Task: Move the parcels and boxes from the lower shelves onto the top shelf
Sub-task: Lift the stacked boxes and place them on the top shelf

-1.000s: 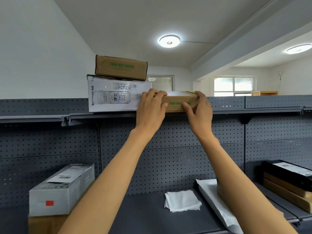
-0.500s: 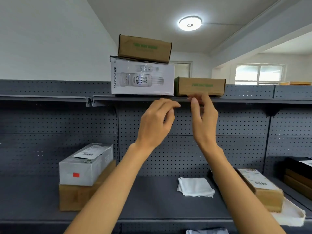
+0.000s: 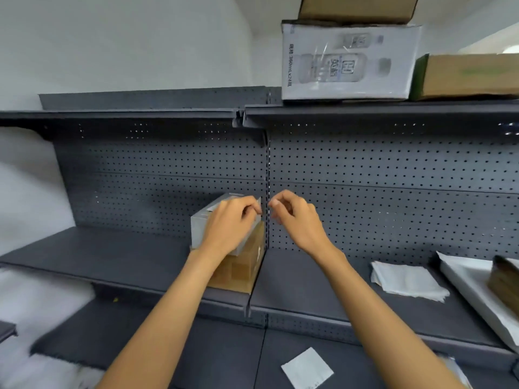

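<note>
On the top shelf stands a white box printed with bottles, with a brown box on top of it and another brown box beside it on the right. On the middle shelf a grey box lies on a brown carton. My left hand hovers in front of the grey box with loosely curled fingers; contact is unclear. My right hand is just right of it, empty, fingers curled.
A folded white parcel lies on the middle shelf to the right. Further right a flat white parcel carries a brown box at the frame edge. A white sheet lies on the lowest shelf. Pegboard backs every shelf.
Both hands have let go of the brown box on the top shelf and dropped to the middle shelf. My view has swung left and down toward the grey box.
</note>
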`<state>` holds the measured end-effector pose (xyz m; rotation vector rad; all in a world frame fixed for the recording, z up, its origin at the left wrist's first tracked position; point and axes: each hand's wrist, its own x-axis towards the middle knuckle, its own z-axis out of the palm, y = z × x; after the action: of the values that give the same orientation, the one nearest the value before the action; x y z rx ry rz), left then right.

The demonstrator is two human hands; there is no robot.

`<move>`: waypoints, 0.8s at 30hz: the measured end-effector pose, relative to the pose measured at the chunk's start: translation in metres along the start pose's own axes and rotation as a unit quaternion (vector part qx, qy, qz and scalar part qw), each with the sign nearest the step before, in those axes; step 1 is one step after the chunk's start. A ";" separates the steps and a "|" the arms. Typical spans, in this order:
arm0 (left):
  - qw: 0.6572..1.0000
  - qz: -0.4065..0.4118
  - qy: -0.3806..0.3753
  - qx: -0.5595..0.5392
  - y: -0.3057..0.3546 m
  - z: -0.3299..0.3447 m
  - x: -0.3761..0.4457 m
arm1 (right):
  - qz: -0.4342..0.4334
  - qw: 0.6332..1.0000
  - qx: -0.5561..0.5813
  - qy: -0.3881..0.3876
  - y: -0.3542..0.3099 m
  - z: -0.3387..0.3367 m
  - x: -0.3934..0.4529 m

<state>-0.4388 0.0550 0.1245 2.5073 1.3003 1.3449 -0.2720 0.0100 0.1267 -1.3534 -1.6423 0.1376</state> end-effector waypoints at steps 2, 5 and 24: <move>0.999 -0.030 0.020 -0.028 -0.037 0.000 -0.004 | 0.016 0.999 0.016 -0.022 0.008 0.029 0.002; 0.995 -0.067 0.062 -0.050 -0.089 0.001 -0.009 | 0.071 0.994 0.056 -0.066 0.026 0.075 0.004; 0.863 -0.285 -0.189 -0.371 -0.198 0.040 0.000 | 0.245 0.943 0.224 0.027 0.056 0.199 0.036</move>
<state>-0.5419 0.1980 0.0262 1.5745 1.0290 0.8981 -0.3724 0.1516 0.0083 -1.3587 -1.1054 0.7187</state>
